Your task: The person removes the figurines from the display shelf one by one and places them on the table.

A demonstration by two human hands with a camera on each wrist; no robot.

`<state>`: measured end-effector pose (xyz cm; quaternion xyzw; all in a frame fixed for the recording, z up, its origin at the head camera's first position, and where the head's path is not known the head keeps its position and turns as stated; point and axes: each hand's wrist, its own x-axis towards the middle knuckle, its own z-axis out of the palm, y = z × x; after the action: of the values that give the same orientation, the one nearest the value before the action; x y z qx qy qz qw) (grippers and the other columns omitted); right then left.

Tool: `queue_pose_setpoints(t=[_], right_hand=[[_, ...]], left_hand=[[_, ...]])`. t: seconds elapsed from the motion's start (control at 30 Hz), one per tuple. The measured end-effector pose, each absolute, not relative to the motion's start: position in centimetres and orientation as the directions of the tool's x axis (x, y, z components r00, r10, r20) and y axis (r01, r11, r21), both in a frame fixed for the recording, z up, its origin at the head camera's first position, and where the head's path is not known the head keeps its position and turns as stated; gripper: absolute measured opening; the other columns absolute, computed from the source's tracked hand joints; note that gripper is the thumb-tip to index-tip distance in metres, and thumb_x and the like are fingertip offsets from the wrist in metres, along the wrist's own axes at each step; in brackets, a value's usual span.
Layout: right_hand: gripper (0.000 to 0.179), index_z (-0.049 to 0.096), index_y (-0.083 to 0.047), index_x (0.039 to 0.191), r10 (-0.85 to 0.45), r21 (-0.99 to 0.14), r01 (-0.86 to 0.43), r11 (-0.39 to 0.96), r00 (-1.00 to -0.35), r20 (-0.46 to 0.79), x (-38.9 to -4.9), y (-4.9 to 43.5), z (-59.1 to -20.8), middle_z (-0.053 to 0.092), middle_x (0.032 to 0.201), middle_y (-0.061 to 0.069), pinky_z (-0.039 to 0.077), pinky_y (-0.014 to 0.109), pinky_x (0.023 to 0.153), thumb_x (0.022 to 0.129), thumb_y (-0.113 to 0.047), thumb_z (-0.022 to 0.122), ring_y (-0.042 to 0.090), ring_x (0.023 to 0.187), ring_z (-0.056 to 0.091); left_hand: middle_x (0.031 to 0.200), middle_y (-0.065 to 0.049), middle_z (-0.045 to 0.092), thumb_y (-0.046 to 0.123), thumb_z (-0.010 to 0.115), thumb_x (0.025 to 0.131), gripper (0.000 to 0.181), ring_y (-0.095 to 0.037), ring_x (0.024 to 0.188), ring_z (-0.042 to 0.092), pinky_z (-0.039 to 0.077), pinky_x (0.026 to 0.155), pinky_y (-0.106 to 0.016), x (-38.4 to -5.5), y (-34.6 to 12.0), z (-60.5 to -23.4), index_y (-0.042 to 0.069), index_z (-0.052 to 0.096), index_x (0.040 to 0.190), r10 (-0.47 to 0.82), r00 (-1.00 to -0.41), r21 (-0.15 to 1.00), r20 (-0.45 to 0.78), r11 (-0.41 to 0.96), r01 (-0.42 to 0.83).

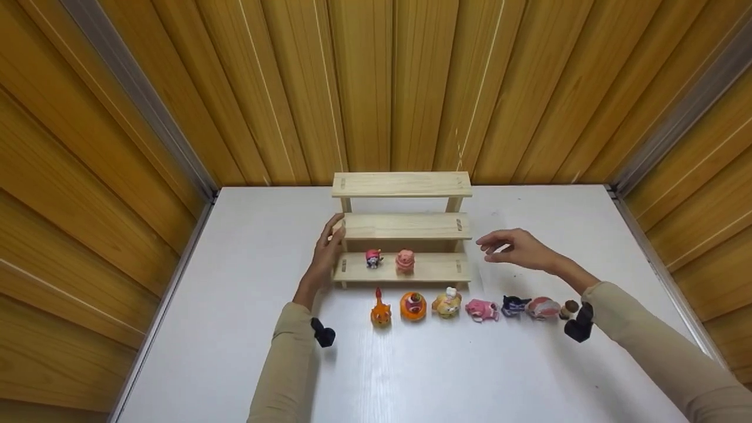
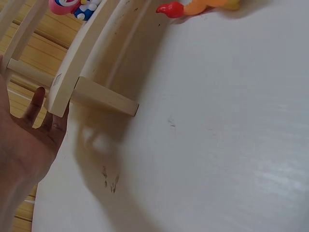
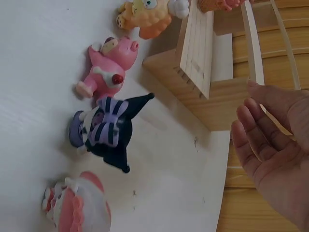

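A three-tier wooden display shelf [image 1: 405,226] stands at the back of the white table. My left hand [image 1: 325,254] rests against its left end, and in the left wrist view the fingers [image 2: 35,107] lie beside the lowest board. Just off the right end, my right hand [image 1: 517,249] hovers with loosely bent fingers and nothing in them. On the lowest tier sit a small pink-and-blue figurine [image 1: 373,258] and a pink figurine [image 1: 405,262]. In front are an orange figurine with a red-tipped tail [image 1: 380,314], a round orange figurine [image 1: 413,306] and a fluffy yellow figurine [image 1: 447,304].
The row continues rightward with a pink figurine [image 1: 483,309], a dark-hooded figurine [image 3: 113,130], a pink-and-white figurine [image 3: 82,203] and a small brown one [image 1: 568,309] near the right wrist. Wood-plank walls [image 1: 388,88] enclose the white table [image 1: 235,294] behind and at both sides.
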<state>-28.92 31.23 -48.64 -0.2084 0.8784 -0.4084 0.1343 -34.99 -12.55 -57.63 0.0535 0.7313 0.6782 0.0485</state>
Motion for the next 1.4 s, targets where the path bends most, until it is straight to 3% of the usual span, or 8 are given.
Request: queue_pose_setpoints(t=[0.13,0.43,0.7,0.8,1.0,1.2,1.3,1.4], right_hand=[[0.035,0.066,0.008,0.127,-0.508,-0.779,-0.293,0.554,-0.86,-0.038,-29.3,29.5,-48.7,0.071,0.114,0.026,0.056,0.019,0.085,0.095,-0.006,0.071,0.014,0.099,0.07],[0.038,0.063,0.008,0.13,-0.535,-0.82,-0.296,0.49,-0.845,-0.015,-29.7,25.9,-48.6,0.07,0.115,0.028,0.056,0.02,0.086,0.094,-0.001,0.071,0.033,0.105,0.069],[0.04,0.058,0.015,0.133,-0.603,-0.843,-0.315,0.435,-0.797,-0.013,-30.4,23.9,-49.3,0.066,0.122,0.035,0.055,0.023,0.092,0.094,0.006,0.067,0.049,0.111,0.066],[0.041,0.056,0.017,0.132,-0.633,-0.849,-0.329,0.414,-0.774,-0.009,-30.6,22.9,-49.7,0.065,0.123,0.037,0.056,0.024,0.093,0.094,0.006,0.066,0.05,0.112,0.066],[0.046,0.054,0.015,0.135,-0.684,-0.846,-0.352,0.402,-0.729,-0.022,-30.9,20.7,-50.5,0.064,0.125,0.035,0.056,0.046,0.098,0.094,0.0,0.07,0.049,0.111,0.065],[0.052,0.052,0.011,0.139,-0.713,-0.83,-0.378,0.409,-0.7,-0.033,-30.9,18.9,-51.1,0.064,0.126,0.031,0.054,0.055,0.098,0.092,-0.001,0.072,0.047,0.113,0.065],[0.055,0.052,0.01,0.14,-0.718,-0.821,-0.391,0.415,-0.695,-0.032,-30.9,18.3,-51.4,0.064,0.127,0.03,0.054,0.054,0.097,0.09,0.002,0.073,0.044,0.112,0.065],[0.055,0.054,0.008,0.139,-0.717,-0.79,-0.429,0.438,-0.697,-0.019,-30.8,17.6,-51.5,0.065,0.127,0.027,0.056,0.045,0.095,0.089,0.0,0.075,0.037,0.11,0.067]], left_hand=[[0.167,-0.002,0.031,0.039,0.043,0.11,0.049,-0.032,0.147,0.034,0.032,0.118,-0.057,-34.9,-12.6,-57.5,0.029,0.038,0.158,0.145,-0.989,0.998,0.004,0.067,0.014],[0.168,-0.003,0.028,0.042,0.04,0.111,0.051,-0.031,0.153,0.021,0.023,0.121,-0.06,-34.7,-12.7,-57.5,0.031,0.034,0.16,0.171,-0.985,0.999,-0.013,0.045,-0.005],[0.162,-0.008,0.035,0.035,0.042,0.111,0.05,-0.03,0.14,0.036,0.032,0.113,-0.053,-34.6,-12.8,-57.0,0.025,0.035,0.16,0.175,-0.985,0.998,-0.006,0.062,0.004],[0.151,-0.007,0.045,0.037,0.043,0.111,0.048,-0.025,0.128,0.043,0.036,0.108,-0.046,-34.8,-12.7,-57.6,0.031,0.039,0.157,0.147,-0.989,0.998,0.008,0.057,0.016],[0.116,-0.008,0.053,0.035,0.044,0.111,0.046,-0.018,0.103,0.049,0.04,0.095,-0.037,-34.8,-12.6,-57.6,0.03,0.04,0.157,0.132,-0.991,0.999,0.011,0.052,0.018],[0.149,-0.005,0.045,0.037,0.043,0.111,0.048,-0.018,0.119,0.044,0.038,0.098,-0.037,-34.6,-12.5,-57.7,0.029,0.038,0.158,0.141,-0.99,0.998,-0.002,0.058,0.006],[0.138,-0.015,0.05,0.036,0.043,0.111,0.049,-0.023,0.113,0.047,0.04,0.097,-0.04,-34.5,-12.5,-57.7,0.027,0.038,0.158,0.144,-0.99,0.998,0.005,0.056,0.013],[0.133,-0.014,0.051,0.035,0.042,0.111,0.048,-0.022,0.114,0.045,0.038,0.099,-0.042,-34.4,-12.6,-57.7,0.026,0.038,0.158,0.141,-0.99,0.998,0.011,0.062,0.02]])
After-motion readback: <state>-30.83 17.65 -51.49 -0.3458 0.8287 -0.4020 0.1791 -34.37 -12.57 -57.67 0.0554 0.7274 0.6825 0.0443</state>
